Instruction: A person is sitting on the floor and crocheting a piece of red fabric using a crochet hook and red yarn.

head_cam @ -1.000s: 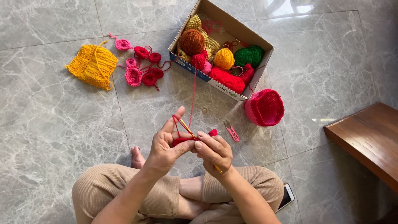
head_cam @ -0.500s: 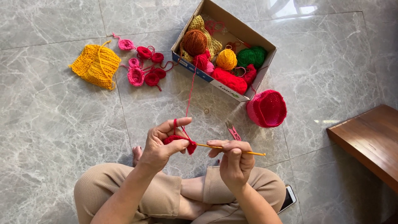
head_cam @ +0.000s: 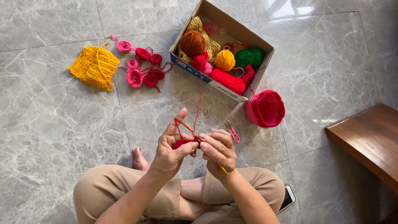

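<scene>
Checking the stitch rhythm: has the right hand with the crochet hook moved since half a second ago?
Yes. The right hand has swung its crochet hook in toward the left hand, away from the wooden bench.

You get bright, even daylight; window glare shines on the marble floor (head_cam: 298,10) far beyond your hands, shadows stay soft, and everything reads sharp, without edge distortion.

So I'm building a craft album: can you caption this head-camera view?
Seated cross-legged on marble tiles, left hand pinches a small red crochet piece while right hand works a yellow hook, yarn box ahead.
</scene>
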